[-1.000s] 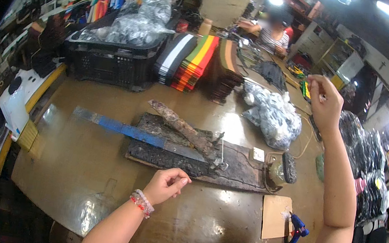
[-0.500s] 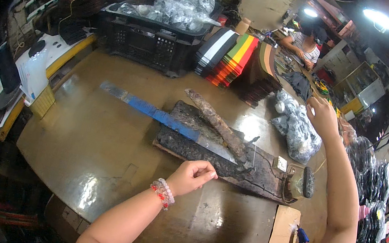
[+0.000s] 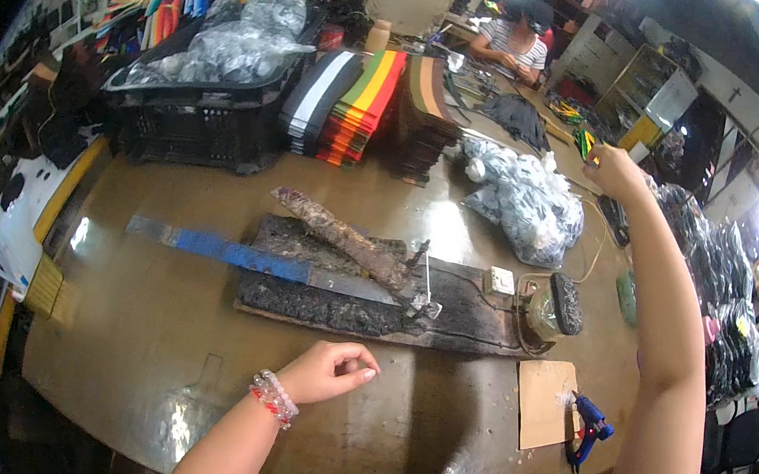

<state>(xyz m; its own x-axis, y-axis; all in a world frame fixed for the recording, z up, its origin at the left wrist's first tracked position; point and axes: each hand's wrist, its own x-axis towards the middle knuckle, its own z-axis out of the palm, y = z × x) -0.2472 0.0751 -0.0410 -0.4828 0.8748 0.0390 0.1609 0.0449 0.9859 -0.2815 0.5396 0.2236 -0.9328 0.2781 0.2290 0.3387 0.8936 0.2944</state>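
My left hand point(image 3: 327, 372) hovers over the near middle of the table, fingers curled in and thumb closed against them, with nothing visible inside. A beaded bracelet point(image 3: 275, 396) circles that wrist. In front of it lies a scorched dark board point(image 3: 339, 311) bearing a long blue-painted metal strip point(image 3: 244, 254) and a crusty bar point(image 3: 340, 238). Stretched out to the far right, my right hand point(image 3: 616, 174) is closed near green and yellow pieces point(image 3: 583, 144). Whatever its fingers hold, if anything, is hidden. A bag of wrapped parts point(image 3: 526, 205) sits just left of that arm.
Striped strap stacks point(image 3: 362, 102) and a black crate point(image 3: 193, 136) with plastic bags line the far side. Right of the board stand a small socket box point(image 3: 498, 282) and a jar point(image 3: 544, 316). Nearer are cardboard point(image 3: 543, 404) and a blue glue gun point(image 3: 588, 430). A person point(image 3: 517, 42) sits beyond.
The view has swung right, so things on the table sit further left. My left hand has drawn back from the board's near edge. My right arm remains outstretched, its fingers curled more tightly.
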